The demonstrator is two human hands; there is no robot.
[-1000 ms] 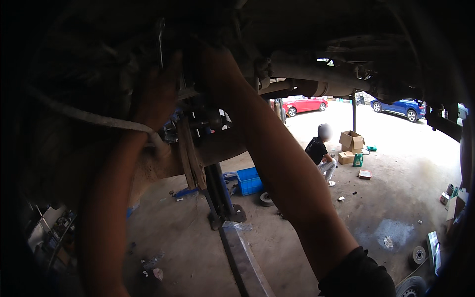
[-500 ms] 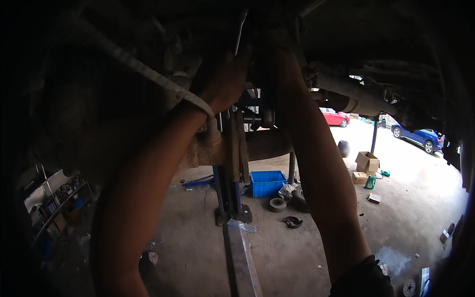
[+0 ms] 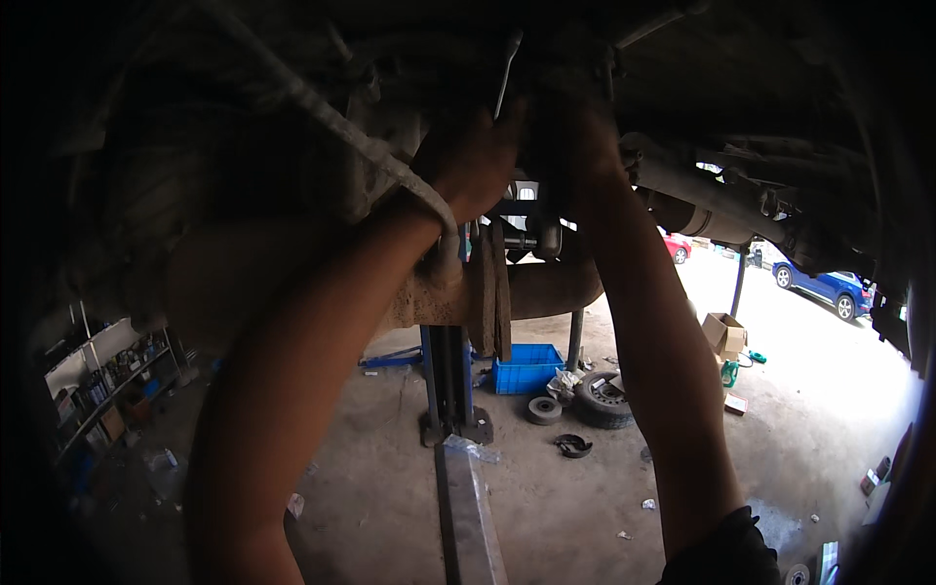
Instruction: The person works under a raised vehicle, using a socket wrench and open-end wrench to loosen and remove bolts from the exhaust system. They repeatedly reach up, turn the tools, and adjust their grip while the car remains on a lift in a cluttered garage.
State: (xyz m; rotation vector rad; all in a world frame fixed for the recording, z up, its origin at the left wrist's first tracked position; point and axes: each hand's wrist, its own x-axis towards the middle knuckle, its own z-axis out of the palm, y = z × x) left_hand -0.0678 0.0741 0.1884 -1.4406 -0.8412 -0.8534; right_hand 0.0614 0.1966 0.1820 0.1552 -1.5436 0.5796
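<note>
Both my arms reach up into the dark underside of a raised vehicle. My left hand (image 3: 478, 164) is closed around a slim silver wrench (image 3: 507, 74), whose flared end sticks up above the fingers. A grey bar (image 3: 361, 139) crosses at my left wrist. Beside it, to the right, my right hand (image 3: 585, 122) is raised among the shadowed parts; its fingers are lost in the dark, and whether it holds anything is hidden. Below and between the forearms are a rusty axle tube (image 3: 546, 291) and upright rusty plates (image 3: 495, 292).
A blue lift post (image 3: 448, 380) stands below. Near it are a blue crate (image 3: 528, 369), a tyre (image 3: 604, 402), a brake drum (image 3: 544, 409) and curved brake shoes (image 3: 573, 446). Cardboard boxes (image 3: 723, 334) lie right; a cluttered shelf (image 3: 112, 390) stands left. A blue car (image 3: 824, 286) is outside.
The view has shifted, so both hands, the wrench and the underbody appear farther right. More of the tyre shows beside my right forearm. My left hand keeps hold of the wrench.
</note>
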